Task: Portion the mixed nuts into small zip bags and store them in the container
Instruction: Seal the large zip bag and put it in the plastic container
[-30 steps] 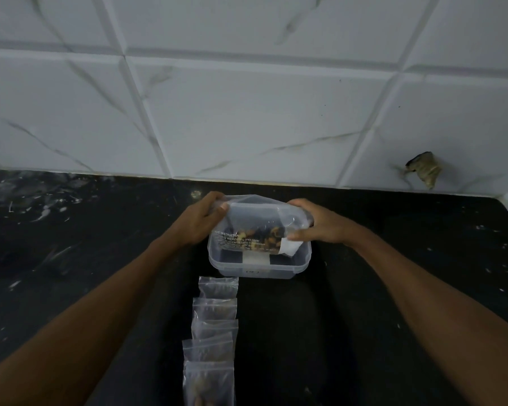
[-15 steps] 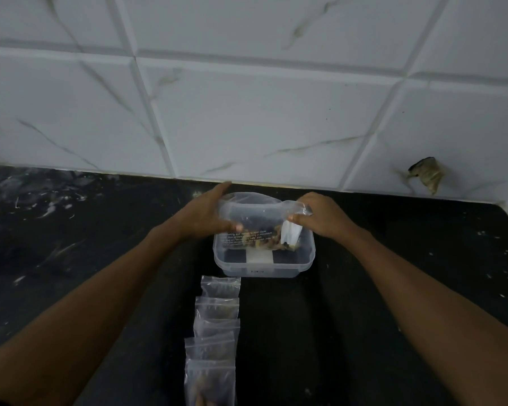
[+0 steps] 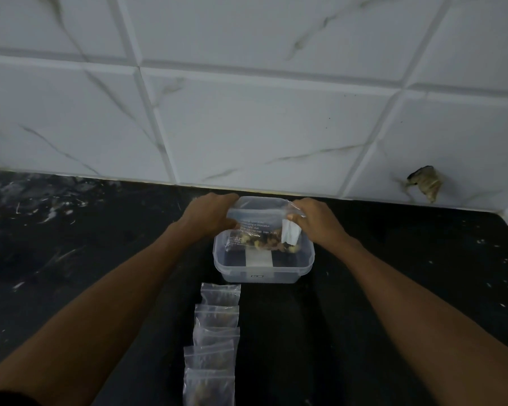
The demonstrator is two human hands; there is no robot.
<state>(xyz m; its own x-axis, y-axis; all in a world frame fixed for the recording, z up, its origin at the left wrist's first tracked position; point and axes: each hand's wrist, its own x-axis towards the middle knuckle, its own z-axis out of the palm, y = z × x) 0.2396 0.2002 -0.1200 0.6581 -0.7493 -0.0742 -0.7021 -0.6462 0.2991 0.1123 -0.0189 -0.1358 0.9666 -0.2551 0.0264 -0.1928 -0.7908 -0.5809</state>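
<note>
Down goes the big bag [image 3: 261, 227] since a second ago: it was held up over the tub [image 3: 263, 266] then, and now its lower end, heavy with nuts [image 3: 264, 244], sits inside the tub toward the far wall, while its clear top half sticks up above the rim. Both hands have stayed on it all the way. Left hand [image 3: 210, 216] is closed on the bag's upper left edge, fingers wrapped over the far side, thumb on the near face. Right hand [image 3: 317, 219] is pinched shut on the upper right corner, and a white tab [image 3: 290, 234] hangs down from that pinch against the bag's front. Printed text runs across the bag's middle, too small to read. The tub is clear plastic, standing open on the black counter [image 3: 364, 303], close to the foot of the white marbled tile wall [image 3: 247, 127]; a pale strip of label shows through its near side. Just in front of the tub, a row of five small zip bags [image 3: 214, 341] runs back toward the camera, each overlapping the next, with the closest one showing a dark filling and cut off by the bottom edge. Over on the right, a chipped hole [image 3: 425, 183] breaks the tile near the counter line. Both forearms reach in from the bottom corners, well apart from the row.
</note>
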